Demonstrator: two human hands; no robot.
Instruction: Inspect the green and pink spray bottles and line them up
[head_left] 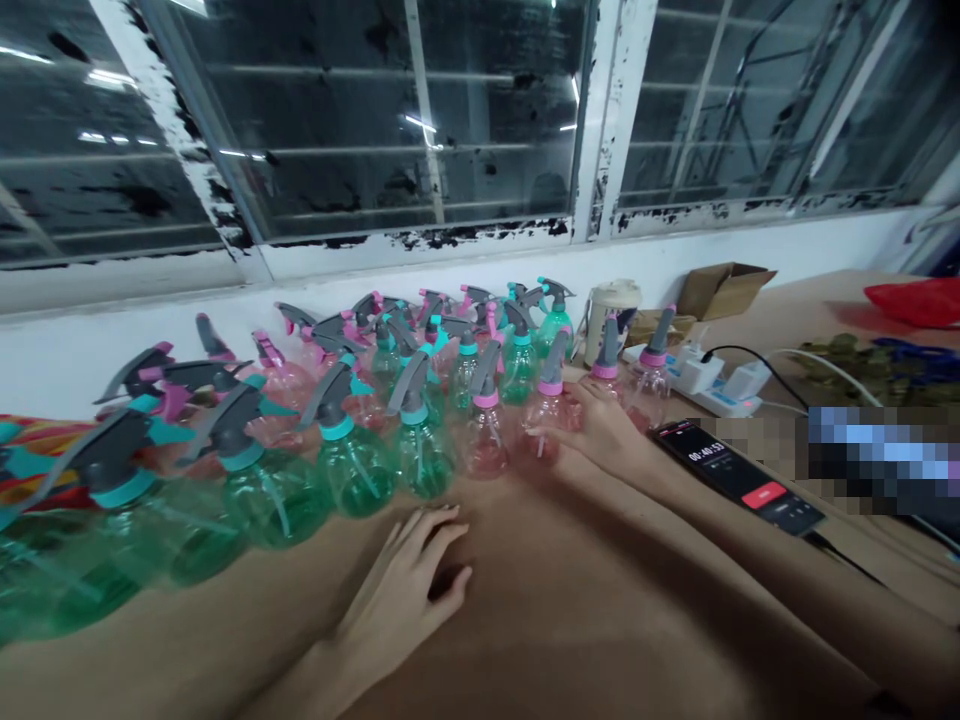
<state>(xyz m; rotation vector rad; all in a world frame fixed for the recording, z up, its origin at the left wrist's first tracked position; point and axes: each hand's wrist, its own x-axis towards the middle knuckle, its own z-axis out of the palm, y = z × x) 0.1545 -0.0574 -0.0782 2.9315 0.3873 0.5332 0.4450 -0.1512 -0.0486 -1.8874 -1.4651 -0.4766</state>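
Rows of spray bottles with grey trigger heads crowd the table, some green with teal collars, others pink with pink collars. My right hand point(606, 432) is around the right side of a clear pink spray bottle point(541, 415), thumb across its front and fingers partly hidden behind it. Just left of that bottle stands another pink spray bottle point(486, 440). My left hand point(409, 575) lies low over the table point(555, 610), fingers apart and holding nothing. Nearest to it is a green spray bottle point(424, 455); a second green spray bottle point(356, 470) is further left.
On the right lie a phone point(739, 478) showing a timer and a power strip point(705, 385) with chargers and cables. A pale cup point(611, 305) and an open cardboard box point(724, 292) stand behind. Windows point(390, 120) line the wall; red fabric point(915, 300) lies far right.
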